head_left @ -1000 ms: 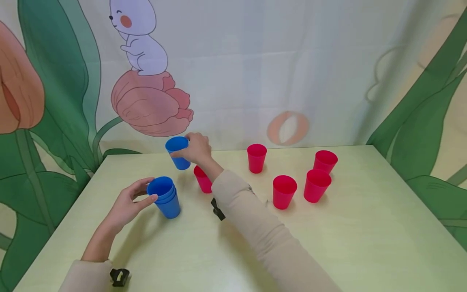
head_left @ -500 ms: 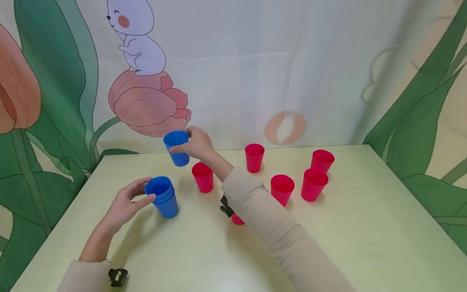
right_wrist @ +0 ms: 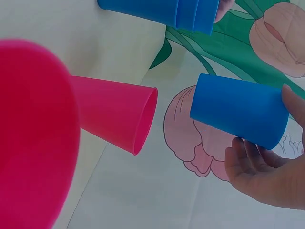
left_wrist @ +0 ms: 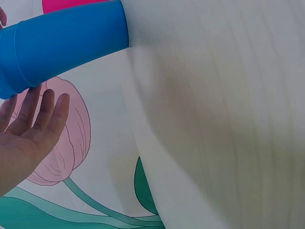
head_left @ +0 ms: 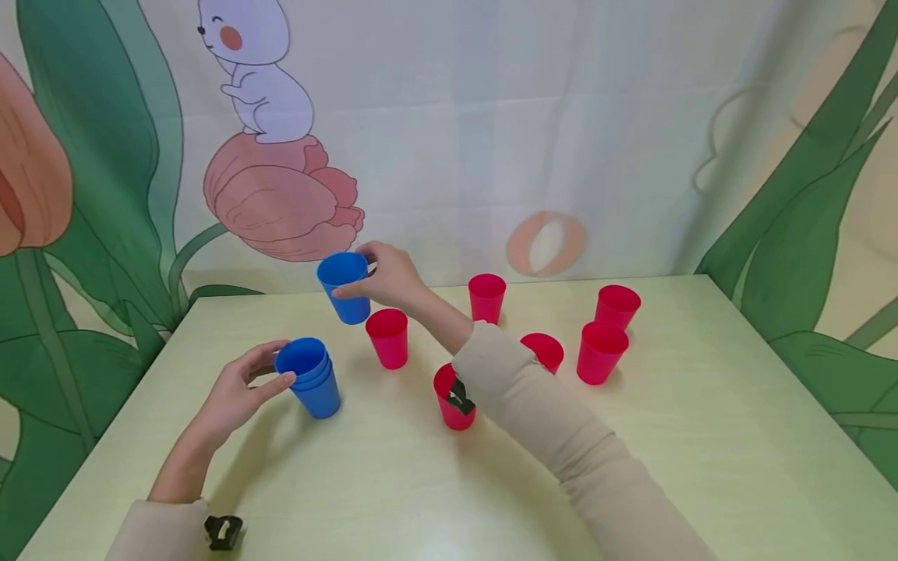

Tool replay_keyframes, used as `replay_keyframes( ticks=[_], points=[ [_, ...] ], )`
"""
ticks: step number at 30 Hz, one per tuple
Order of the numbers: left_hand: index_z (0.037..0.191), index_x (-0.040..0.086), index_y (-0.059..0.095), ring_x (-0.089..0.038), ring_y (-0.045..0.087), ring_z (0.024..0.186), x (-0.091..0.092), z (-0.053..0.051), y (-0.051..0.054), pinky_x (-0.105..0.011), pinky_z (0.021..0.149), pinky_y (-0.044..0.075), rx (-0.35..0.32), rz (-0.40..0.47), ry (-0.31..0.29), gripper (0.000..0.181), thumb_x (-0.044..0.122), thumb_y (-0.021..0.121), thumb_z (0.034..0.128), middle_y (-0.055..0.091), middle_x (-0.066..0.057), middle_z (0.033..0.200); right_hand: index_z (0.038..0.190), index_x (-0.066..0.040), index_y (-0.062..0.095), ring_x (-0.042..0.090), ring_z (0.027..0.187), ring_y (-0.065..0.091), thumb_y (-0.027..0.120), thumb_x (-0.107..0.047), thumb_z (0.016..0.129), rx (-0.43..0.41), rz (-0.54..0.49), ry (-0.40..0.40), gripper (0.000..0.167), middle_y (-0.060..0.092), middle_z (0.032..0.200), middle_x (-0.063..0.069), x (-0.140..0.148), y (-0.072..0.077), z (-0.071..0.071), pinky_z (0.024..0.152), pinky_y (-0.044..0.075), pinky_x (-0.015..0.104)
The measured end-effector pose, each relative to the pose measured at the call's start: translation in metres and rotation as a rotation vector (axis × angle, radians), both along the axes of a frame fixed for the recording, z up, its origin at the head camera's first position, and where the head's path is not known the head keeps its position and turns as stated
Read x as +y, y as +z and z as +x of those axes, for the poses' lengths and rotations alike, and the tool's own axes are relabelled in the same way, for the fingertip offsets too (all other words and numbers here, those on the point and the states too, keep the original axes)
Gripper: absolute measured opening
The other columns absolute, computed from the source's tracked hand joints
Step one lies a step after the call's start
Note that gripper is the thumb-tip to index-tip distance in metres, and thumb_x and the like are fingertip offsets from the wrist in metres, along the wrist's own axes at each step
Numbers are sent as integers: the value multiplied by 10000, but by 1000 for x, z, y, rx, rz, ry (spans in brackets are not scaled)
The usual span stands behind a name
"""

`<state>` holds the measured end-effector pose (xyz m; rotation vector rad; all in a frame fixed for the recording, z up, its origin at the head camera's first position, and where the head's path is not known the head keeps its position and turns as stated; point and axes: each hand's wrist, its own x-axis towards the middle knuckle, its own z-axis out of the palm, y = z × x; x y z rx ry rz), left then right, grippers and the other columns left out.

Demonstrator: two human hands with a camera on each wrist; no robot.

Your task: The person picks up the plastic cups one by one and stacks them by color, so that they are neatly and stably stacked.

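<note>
My left hand holds a stack of nested blue cups by its upper rims, thumb on the near side and fingers behind. The stack stands upright on the table at the left. My right hand grips a single blue cup near its rim, above the table's back-left part. In the right wrist view this blue cup sits between the thumb and the fingers, its base apart from the tabletop. Just right of it, a red cup stands upright with its mouth up.
Several more red cups stand upright: one partly behind the right sleeve's black clip, one at the back, one half hidden by the sleeve, and a pair to the right. A printed curtain hangs behind the table.
My right hand has lifted the blue cup slightly and carried it a little right. Its forearm has swung right, uncovering two red cups. The left hand stays at the stack.
</note>
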<state>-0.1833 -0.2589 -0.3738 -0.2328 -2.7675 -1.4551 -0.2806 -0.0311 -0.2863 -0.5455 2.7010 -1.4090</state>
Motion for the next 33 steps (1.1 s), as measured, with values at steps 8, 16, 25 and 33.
replay_keyframes(
  ticks=[8,16,25,33],
  points=[
    [1395,10,300,-416,404,1181,0,2,1,-524,890,418,2,-2,4,633,293,570,898,418,-263,1312,1270,-92,466,187,964,557,777,-270,702,-3,-11,78,672,555,1167,50,9,3,8,689,510,246],
    [1390,12,311,-414,411,1178,0,2,1,-523,893,416,10,-1,3,614,278,568,900,424,-264,1306,1290,-96,456,179,959,563,782,-236,701,-19,-26,162,688,545,1180,44,21,3,11,686,503,222],
    [1391,11,310,-413,410,1180,1,2,1,-523,894,414,13,-5,6,614,273,569,900,422,-261,1311,1291,-118,459,176,983,547,793,-228,683,-56,-46,254,702,529,1196,27,31,-1,9,691,508,238],
    [1390,13,313,-410,410,1182,-1,1,0,-524,892,416,10,2,2,612,271,571,900,419,-257,1316,1299,-115,454,158,1002,539,775,-225,702,-57,-48,392,686,534,1193,26,28,-2,9,731,504,242]
  ],
)
